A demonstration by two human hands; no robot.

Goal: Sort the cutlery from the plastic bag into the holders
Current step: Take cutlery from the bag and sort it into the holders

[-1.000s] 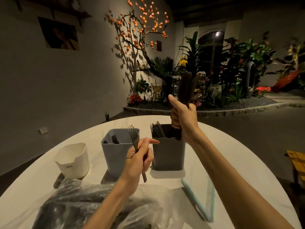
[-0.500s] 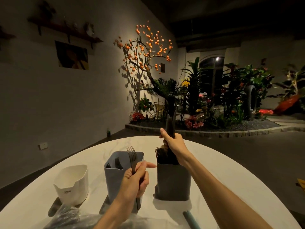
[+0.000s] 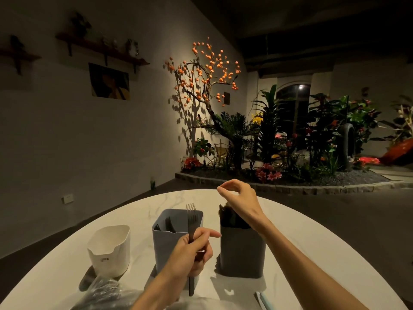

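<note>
Three holders stand in a row on the white table (image 3: 312,249): a white one (image 3: 109,249) at the left, a blue-grey one (image 3: 165,240) in the middle with a few dark pieces inside, and a dark grey one (image 3: 242,251) at the right, full of dark cutlery. My left hand (image 3: 190,256) grips a dark fork (image 3: 191,222) upright in front of the blue-grey holder, tines up. Just above the dark grey holder my right hand (image 3: 240,198) hovers with loosely curled fingers and holds nothing. The clear plastic bag (image 3: 107,291) lies at the near left edge.
A pale blue strip (image 3: 262,300) lies on the table at the bottom right. Beyond the table's far edge are a dark floor, a stone-edged planter bed (image 3: 279,186) with plants, and a tree with orange fruit (image 3: 205,70).
My right hand lowered the dark cutlery into the dark grey holder and let it go; it now hovers empty above. My view tilted upward. The left hand still holds the fork.
</note>
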